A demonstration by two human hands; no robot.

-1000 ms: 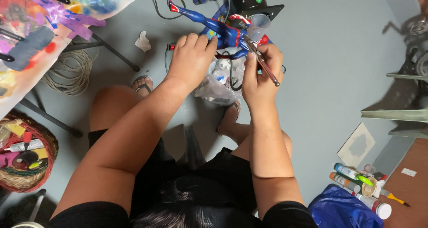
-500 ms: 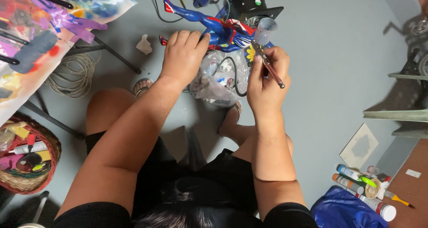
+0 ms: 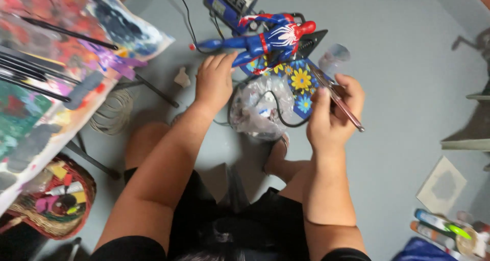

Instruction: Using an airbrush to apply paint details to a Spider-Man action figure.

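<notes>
A red and blue action figure (image 3: 268, 39) lies across the top of a blue panel painted with yellow flowers (image 3: 298, 82). My left hand (image 3: 214, 82) grips the figure by its leg end. My right hand (image 3: 334, 113) holds a thin airbrush-like tool (image 3: 337, 100), its tip pointing toward the flowered panel. A crumpled clear plastic bag (image 3: 255, 110) with a black cord over it sits between my hands, above my bare foot.
A paint-splattered board (image 3: 56, 72) on an easel stands at left, a coil of tubing (image 3: 112, 110) under it. A basket of paint tubes (image 3: 56, 200) sits lower left. A blue machine (image 3: 229, 3) is at top; paint bottles (image 3: 444, 228) and a card (image 3: 441, 184) lie lower right.
The view has shifted so that everything sits lower and more central in frame. My right hand has drawn back from the figure toward the right, still gripping the tool. My left hand stays on the figure.
</notes>
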